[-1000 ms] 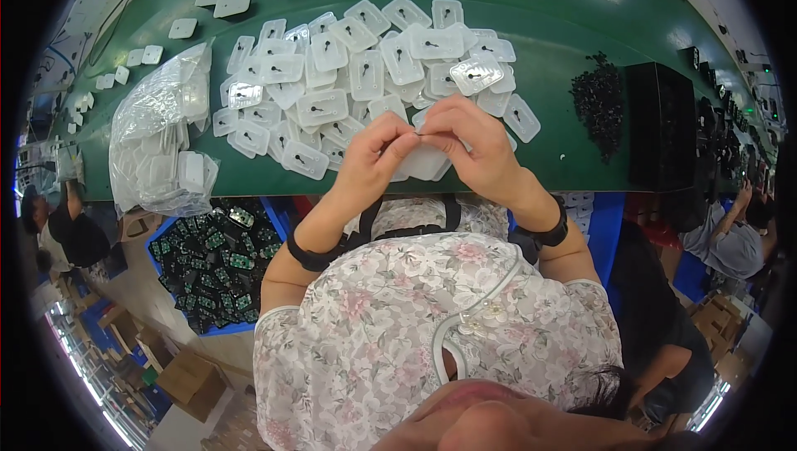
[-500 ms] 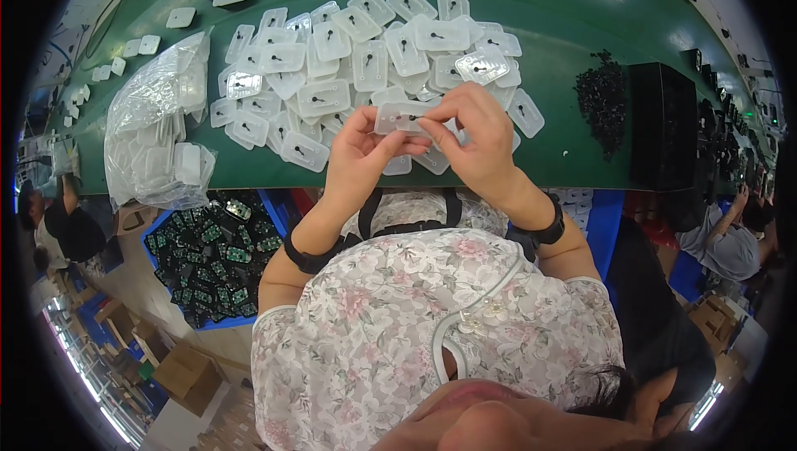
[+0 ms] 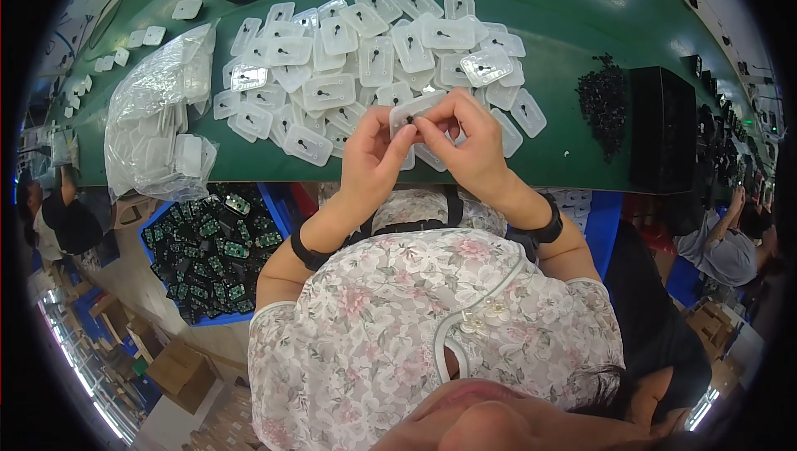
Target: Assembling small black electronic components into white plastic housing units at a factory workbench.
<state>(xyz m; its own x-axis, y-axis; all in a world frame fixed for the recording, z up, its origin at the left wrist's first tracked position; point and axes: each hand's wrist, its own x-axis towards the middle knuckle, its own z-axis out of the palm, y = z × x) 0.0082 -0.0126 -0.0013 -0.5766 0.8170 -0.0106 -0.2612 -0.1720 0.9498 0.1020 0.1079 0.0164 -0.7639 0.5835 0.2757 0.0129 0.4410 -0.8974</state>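
Your left hand and right hand both grip one white cover between them, long axis left-to-right, black piece by both thumbs; neither hand nearer.

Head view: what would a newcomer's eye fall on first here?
The heap of translucent plates on the green table would likely catch it first. At the heap's near edge, the left hand and right hand hold one plate. A bulging clear bag lies to the heap's left, and a pile of small black parts to its right.
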